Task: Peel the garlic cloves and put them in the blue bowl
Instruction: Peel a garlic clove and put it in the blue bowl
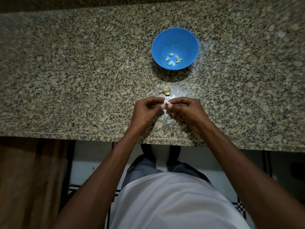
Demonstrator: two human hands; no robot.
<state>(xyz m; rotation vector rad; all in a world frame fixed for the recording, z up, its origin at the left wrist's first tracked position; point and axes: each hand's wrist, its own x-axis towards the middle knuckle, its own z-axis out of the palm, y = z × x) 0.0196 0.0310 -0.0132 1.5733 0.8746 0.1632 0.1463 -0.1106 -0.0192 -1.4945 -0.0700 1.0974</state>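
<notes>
Pinched a garlic clove (167, 103) between right hand (183, 109) and left hand (146, 109), both gripping, near the blue bowl (175, 38) on the bench (66, 80).

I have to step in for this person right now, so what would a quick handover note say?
Right hand pinches a garlic clove; left hand picks at it with curled fingertips.
Blue bowl sits farther back on the counter, with several peeled cloves inside.
The rest of the garlic bulb lies between hands and bowl.
Left: finish this clove, drop it in, then peel what remains.
</notes>
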